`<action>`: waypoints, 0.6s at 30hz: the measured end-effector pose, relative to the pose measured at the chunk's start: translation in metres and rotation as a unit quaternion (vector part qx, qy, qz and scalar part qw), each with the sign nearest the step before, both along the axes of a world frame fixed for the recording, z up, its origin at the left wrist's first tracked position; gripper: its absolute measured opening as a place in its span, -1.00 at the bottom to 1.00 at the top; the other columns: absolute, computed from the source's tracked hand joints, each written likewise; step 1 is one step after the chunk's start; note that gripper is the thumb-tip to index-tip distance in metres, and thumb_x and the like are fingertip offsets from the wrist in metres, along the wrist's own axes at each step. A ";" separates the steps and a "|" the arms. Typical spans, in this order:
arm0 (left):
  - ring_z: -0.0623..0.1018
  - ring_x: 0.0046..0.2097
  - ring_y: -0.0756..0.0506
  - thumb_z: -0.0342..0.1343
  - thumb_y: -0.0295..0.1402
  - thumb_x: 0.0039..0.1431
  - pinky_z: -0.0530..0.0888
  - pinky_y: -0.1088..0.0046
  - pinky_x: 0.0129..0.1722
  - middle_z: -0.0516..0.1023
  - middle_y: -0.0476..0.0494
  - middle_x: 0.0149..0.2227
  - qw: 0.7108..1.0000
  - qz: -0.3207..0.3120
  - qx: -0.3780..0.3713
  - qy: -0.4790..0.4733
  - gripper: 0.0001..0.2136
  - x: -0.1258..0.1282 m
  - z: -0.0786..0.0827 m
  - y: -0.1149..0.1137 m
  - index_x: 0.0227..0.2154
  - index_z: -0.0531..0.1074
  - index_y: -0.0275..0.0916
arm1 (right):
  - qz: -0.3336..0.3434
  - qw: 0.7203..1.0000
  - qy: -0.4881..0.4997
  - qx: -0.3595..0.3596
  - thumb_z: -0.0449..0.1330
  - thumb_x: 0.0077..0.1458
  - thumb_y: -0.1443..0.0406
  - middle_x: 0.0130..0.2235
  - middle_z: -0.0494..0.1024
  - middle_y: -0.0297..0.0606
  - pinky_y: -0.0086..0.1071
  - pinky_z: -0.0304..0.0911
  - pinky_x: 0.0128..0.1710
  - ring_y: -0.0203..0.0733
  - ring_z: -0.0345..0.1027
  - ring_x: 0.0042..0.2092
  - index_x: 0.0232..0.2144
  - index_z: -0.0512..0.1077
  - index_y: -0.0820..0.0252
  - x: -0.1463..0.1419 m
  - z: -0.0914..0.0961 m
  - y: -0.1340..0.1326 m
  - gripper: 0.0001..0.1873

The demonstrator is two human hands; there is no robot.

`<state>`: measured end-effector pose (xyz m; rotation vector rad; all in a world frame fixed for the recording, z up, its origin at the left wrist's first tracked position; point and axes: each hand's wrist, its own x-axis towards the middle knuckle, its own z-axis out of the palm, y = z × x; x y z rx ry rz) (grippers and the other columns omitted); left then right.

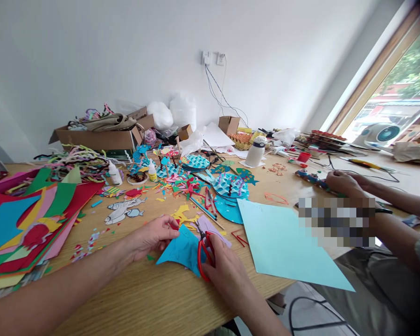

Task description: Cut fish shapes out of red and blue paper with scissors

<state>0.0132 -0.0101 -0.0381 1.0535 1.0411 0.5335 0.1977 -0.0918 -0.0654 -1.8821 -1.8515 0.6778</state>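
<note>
My left hand (160, 237) pinches the upper left corner of a piece of blue paper (182, 249) with curved, cut edges. In my right hand (226, 263) is a pair of red-handled scissors (203, 249), its dark blades pointing up and away by the paper's right side. Whether the blades touch the paper I cannot tell. Just beyond lie a purple paper piece (213, 228) and yellow paper scraps (184, 214). A large light-blue sheet (287, 245) rests to the right, its near corner hanging past the table edge.
Coloured paper sheets (66, 205) pile up at the left. Paper fish cutouts (121, 211), glue bottles (115, 173) and blue paper discs (229, 207) spread across the middle. A white bottle (255, 151) stands farther back. At the right, another person's hands (346, 183) work on a small decorated strip.
</note>
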 end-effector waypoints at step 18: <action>0.59 -0.37 -0.08 0.25 -0.38 -0.09 0.51 0.40 -0.31 0.63 -0.03 -0.34 0.970 0.126 0.150 -0.146 -0.75 -0.004 0.060 -0.007 -0.27 0.49 -0.18 | -0.073 0.891 0.436 0.109 0.25 -0.13 0.11 -0.31 0.44 -0.26 -0.46 0.17 -0.50 -0.32 0.23 -0.43 -0.36 0.26 0.20 0.015 0.048 0.007 -0.64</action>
